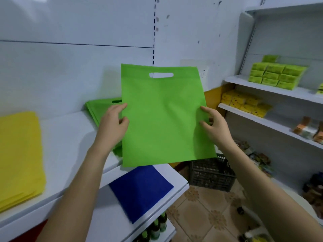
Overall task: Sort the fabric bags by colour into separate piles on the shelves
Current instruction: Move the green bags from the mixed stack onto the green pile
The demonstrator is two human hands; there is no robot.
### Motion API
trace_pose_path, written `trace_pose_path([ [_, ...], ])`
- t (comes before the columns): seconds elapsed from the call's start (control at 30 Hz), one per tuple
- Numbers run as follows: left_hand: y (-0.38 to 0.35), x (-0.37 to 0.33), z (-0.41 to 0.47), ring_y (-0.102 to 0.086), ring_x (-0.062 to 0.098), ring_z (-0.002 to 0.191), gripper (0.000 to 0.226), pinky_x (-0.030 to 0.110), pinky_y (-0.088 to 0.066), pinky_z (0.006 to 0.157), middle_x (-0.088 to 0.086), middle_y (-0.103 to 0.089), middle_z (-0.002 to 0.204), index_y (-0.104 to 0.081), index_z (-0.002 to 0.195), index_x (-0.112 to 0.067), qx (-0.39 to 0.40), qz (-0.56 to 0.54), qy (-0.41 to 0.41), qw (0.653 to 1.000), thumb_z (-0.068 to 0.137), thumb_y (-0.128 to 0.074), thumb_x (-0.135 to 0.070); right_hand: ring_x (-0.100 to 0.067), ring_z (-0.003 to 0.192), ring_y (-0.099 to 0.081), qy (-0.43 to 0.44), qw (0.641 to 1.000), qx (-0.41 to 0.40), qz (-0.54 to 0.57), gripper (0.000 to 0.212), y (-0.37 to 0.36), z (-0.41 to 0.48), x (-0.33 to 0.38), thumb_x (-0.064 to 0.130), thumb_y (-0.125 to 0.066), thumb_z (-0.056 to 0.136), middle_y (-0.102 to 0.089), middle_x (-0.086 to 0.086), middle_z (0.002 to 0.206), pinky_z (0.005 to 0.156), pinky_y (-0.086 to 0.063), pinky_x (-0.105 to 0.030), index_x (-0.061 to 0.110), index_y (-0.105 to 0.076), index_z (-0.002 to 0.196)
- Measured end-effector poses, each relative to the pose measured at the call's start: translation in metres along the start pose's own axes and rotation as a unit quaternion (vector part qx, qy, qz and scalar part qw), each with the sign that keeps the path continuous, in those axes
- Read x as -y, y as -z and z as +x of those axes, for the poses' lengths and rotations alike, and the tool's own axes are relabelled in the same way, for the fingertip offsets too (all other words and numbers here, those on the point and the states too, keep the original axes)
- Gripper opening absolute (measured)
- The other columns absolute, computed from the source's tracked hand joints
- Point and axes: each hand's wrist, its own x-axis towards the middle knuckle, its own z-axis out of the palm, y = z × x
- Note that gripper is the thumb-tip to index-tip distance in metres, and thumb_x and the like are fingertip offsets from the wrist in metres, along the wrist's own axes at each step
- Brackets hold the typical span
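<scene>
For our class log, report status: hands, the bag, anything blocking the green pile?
Left hand and right hand pinch green bag by its sides, upright. Green pile just behind, on upper shelf. Nothing seen blocking.

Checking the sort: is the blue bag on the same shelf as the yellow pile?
No, the blue bag lies on the lower shelf, the yellow pile on the upper shelf.

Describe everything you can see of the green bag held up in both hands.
The green bag is a flat, bright green rectangle of matte, non-woven-looking fabric, with an oval cut-out handle near its top edge. It is held upright, slightly tilted, in the air beside the white shelf. The left hand pinches its left edge, the right hand its right edge; faint creases show near the right hand.
</scene>
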Motion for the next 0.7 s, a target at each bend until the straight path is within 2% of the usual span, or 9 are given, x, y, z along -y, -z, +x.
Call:
trace_pose_path([
  [0.07, -0.003, 0.006, 0.011, -0.055, 0.039, 0.106, 0.046, 0.034, -0.036, 0.098, 0.012, -0.044, 0.138, -0.046, 0.133, -0.005, -0.003, 0.027, 0.013, 1.000, 0.088, -0.051, 0.000, -0.008, 0.101, -0.043, 0.019, 1.000, 0.012, -0.001, 0.045, -0.009, 0.026, -0.006, 0.005, -0.057, 0.089, -0.050, -0.001, 0.130, 0.082, -0.035, -0.018, 0.015, -0.048, 0.132],
  [0.17, -0.006, 0.017, 0.026, -0.055, 0.037, 0.107, 0.046, 0.033, -0.035, 0.098, 0.014, -0.044, 0.138, -0.046, 0.133, -0.004, -0.016, 0.063, 0.044, 0.997, 0.088, -0.052, 0.000, -0.008, 0.095, -0.045, 0.050, 0.998, 0.034, -0.001, 0.041, -0.033, 0.066, -0.013, 0.005, -0.058, 0.088, -0.053, -0.001, 0.125, 0.078, -0.033, -0.015, 0.013, -0.052, 0.128],
  [0.3, -0.004, 0.033, 0.038, -0.054, 0.036, 0.110, 0.045, 0.031, -0.034, 0.097, 0.017, -0.047, 0.135, -0.048, 0.132, -0.003, -0.051, 0.107, 0.112, 0.987, 0.087, -0.053, 0.000, -0.012, 0.091, -0.045, 0.084, 0.992, 0.094, 0.019, 0.040, -0.079, 0.113, -0.015, -0.001, -0.059, 0.084, -0.057, -0.012, 0.124, 0.070, -0.033, -0.011, 0.006, -0.057, 0.123],
  [0.4, -0.008, 0.039, 0.042, -0.053, 0.033, 0.113, 0.041, 0.028, -0.032, 0.097, 0.018, -0.050, 0.133, -0.050, 0.129, -0.001, -0.070, 0.132, 0.165, 0.975, 0.088, -0.052, 0.000, -0.022, 0.105, -0.052, 0.100, 0.983, 0.152, 0.009, 0.040, -0.106, 0.133, -0.018, 0.002, -0.059, 0.085, -0.055, -0.013, 0.128, 0.085, -0.033, -0.018, 0.005, -0.056, 0.125],
  [0.47, -0.015, 0.042, 0.041, -0.055, 0.033, 0.112, 0.038, 0.028, -0.032, 0.096, 0.020, -0.055, 0.127, -0.053, 0.127, -0.001, -0.085, 0.142, 0.186, 0.968, 0.088, -0.051, 0.000, -0.027, 0.116, -0.050, 0.101, 0.976, 0.193, -0.019, 0.041, -0.119, 0.143, -0.022, 0.005, -0.059, 0.085, -0.054, -0.012, 0.130, 0.094, -0.031, -0.023, 0.007, -0.055, 0.126],
  [0.57, -0.023, 0.048, 0.034, -0.056, 0.033, 0.107, 0.035, 0.028, -0.033, 0.093, 0.023, -0.060, 0.117, -0.056, 0.123, -0.002, -0.094, 0.161, 0.218, 0.958, 0.089, -0.050, -0.001, -0.032, 0.121, -0.046, 0.086, 0.964, 0.247, -0.042, 0.042, -0.135, 0.150, -0.033, 0.011, -0.060, 0.084, -0.054, -0.013, 0.132, 0.104, -0.030, -0.032, 0.009, -0.055, 0.126],
  [0.7, -0.029, 0.049, 0.028, -0.058, 0.030, 0.103, 0.029, 0.021, -0.033, 0.085, 0.020, -0.064, 0.113, -0.061, 0.116, -0.003, -0.119, 0.161, 0.253, 0.946, 0.088, -0.053, -0.003, -0.031, 0.119, -0.048, 0.059, 0.965, 0.256, 0.020, 0.039, -0.141, 0.147, -0.045, 0.014, -0.062, 0.084, -0.057, -0.014, 0.127, 0.103, -0.034, -0.034, 0.011, -0.059, 0.123],
])
